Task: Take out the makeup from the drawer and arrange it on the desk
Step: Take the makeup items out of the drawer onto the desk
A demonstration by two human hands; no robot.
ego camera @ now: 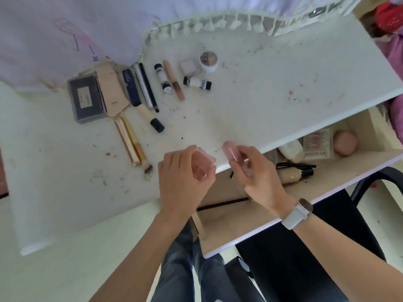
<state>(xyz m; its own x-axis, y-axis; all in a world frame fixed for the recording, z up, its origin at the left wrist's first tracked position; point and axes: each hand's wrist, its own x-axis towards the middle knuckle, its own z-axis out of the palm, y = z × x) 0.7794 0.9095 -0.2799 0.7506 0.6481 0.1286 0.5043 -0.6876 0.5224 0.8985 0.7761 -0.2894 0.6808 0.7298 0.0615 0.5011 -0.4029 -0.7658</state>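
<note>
Left hand (183, 171) grips a clear pink compact (201, 164), right hand (253, 168) grips a pink tube (231, 152), long axis pointing toward upper left. Both at desk (261, 94) front edge, frame centre; arranged row lies upper left, left hand nearer.

- 1 view only: head-worn wide-angle cam, looking forward and steeply down.
- Close range: both forearms enter from the bottom edge, bench (250, 101) fills the upper half.
- Frame is rolled; bench front edge runs diagonally, open drawer (322, 177) at right.
- Edges bend from lens distortion.
- No 2nd view, so no overlap.
</note>
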